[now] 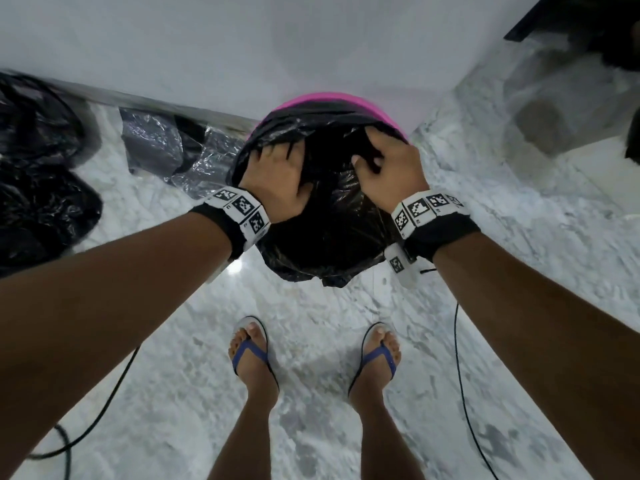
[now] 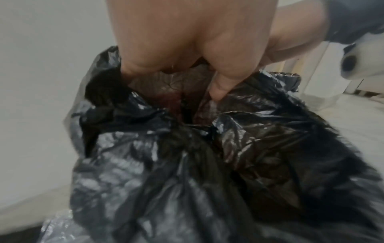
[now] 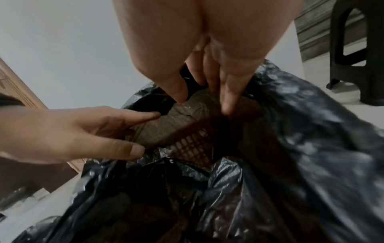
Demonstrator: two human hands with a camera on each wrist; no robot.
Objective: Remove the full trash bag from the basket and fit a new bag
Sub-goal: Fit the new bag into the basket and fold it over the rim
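A pink basket [image 1: 322, 98] stands on the floor against the white wall. A black trash bag [image 1: 332, 230] lies draped over its mouth and down its near side. My left hand [image 1: 277, 171] grips the bag's edge at the left rim, fingers spread outside and thumb inside. My right hand [image 1: 384, 157] holds the edge at the far right rim with curled fingers. In the left wrist view the left hand [image 2: 172, 69] has its thumb down inside the bag [image 2: 187, 164]. The right wrist view shows the right hand [image 3: 203, 92], the left hand [image 3: 83, 133], the bag [image 3: 301, 148] and the basket's mesh [image 3: 193, 146].
Filled black bags [image 1: 38, 188] and crumpled plastic [image 1: 166, 147] lie on the marble floor to the left. My feet in blue flip-flops [image 1: 252, 355] stand just before the basket. Black cables [image 1: 460, 375] trail on both sides. A black stool [image 3: 357, 57] stands to the right.
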